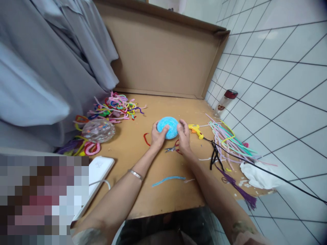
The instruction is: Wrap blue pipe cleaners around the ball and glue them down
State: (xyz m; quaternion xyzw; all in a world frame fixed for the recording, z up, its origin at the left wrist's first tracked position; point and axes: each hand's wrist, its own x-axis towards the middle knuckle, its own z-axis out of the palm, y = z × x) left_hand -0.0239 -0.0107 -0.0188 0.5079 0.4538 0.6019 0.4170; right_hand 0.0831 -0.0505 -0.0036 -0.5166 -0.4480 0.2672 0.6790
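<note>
A round light-blue coil of pipe cleaner (pixel 168 128) is held up over the table between my two hands. My left hand (pixel 158 134) grips its left side, thumb lying across the face. At the right rim, my right hand (pixel 183 133) has its thumb and fingers bent around the edge; their exact contact is partly hidden. Below the coil lie small scissors (pixel 169 149), their red handles partly covered by my right hand. A yellow glue gun (pixel 196 131) rests just right of that hand. Nearer me is a loose blue pipe cleaner (pixel 168 180), and left of the hands a red piece (pixel 146 139).
Pipe cleaners (pixel 117 107) pile up at the back left behind a clear ball-like bundle (pixel 98 130). More pipe cleaners (pixel 227 139) spread at right, crossed by the gun's black cord (pixel 255 165). A red-capped bottle (pixel 224 103) stands by the tiled wall. Cardboard (pixel 163 54) closes the back.
</note>
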